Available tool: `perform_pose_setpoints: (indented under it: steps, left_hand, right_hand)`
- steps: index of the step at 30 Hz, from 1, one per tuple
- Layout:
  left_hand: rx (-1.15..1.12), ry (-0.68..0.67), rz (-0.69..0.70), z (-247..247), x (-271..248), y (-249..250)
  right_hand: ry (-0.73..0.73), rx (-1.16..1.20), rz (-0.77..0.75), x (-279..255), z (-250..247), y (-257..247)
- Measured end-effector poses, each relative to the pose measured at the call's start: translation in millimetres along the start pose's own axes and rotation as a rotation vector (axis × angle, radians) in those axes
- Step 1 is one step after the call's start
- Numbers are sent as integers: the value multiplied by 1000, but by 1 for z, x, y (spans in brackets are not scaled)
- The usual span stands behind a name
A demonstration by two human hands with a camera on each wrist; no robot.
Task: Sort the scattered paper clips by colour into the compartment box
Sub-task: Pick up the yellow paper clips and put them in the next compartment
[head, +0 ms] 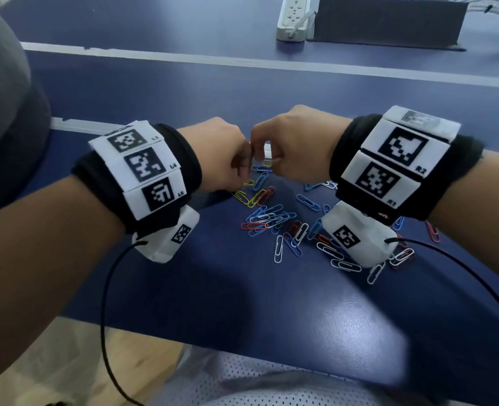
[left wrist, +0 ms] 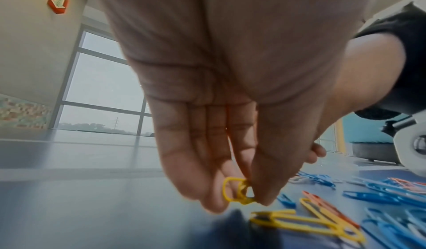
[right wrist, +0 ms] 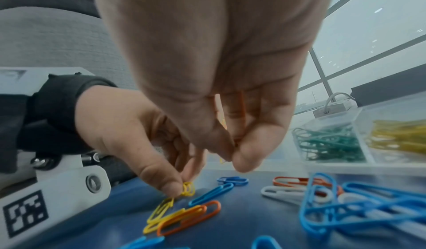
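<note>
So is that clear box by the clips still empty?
No. The clear box already holds clips: green clips fill one compartment and yellow clips the next. Its other compartments are out of view.

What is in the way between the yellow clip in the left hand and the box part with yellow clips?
The right hand hangs between the small yellow paper clip pinched by the left hand and the clear plastic compartment box.

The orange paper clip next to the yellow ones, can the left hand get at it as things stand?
Probably yes: the orange paper clip lies uncovered on the table beside the left hand, but that hand already pinches a yellow paper clip.
</note>
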State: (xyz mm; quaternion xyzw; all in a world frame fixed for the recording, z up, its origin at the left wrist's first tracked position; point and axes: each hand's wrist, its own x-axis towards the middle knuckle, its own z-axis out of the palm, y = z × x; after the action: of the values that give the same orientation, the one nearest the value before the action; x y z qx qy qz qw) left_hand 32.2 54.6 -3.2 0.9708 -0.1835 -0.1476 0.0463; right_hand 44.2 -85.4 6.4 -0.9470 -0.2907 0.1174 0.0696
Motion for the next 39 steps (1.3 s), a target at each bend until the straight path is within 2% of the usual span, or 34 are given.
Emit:
perform_pose_setpoints:
  steps: [3, 7, 15, 19, 22, 28, 33, 39]
  left_hand:
    - [-75, 22, 4, -3, -6, -7]
    - [-102, 1, 28, -4, -14, -14]
    - [10, 20, -22, 4, -12, -14]
    - [-15, -34, -19, 7, -11, -8]
    - [-25, -58, -12, 7, -9, -4]
    - [-44, -31, 10, 5, -10, 1]
    - [-31, -19, 24, 5, -12, 2]
    - [10, -38, -17, 5, -9, 9]
  right_hand:
    - [-25, -18, -43, -2, -2, -6]
    - [-52, -165, -135, -5, 5, -22]
    - [-36, -276, -99, -2, 12, -32]
    - [-71, -251, -130, -3, 7, -26]
    - [15, -190, -153, -5, -5, -12]
    - [184, -57, 25, -16, -24, 33]
    - [165, 42, 188, -20, -35, 65]
    - [196, 37, 231, -20, -25, 75]
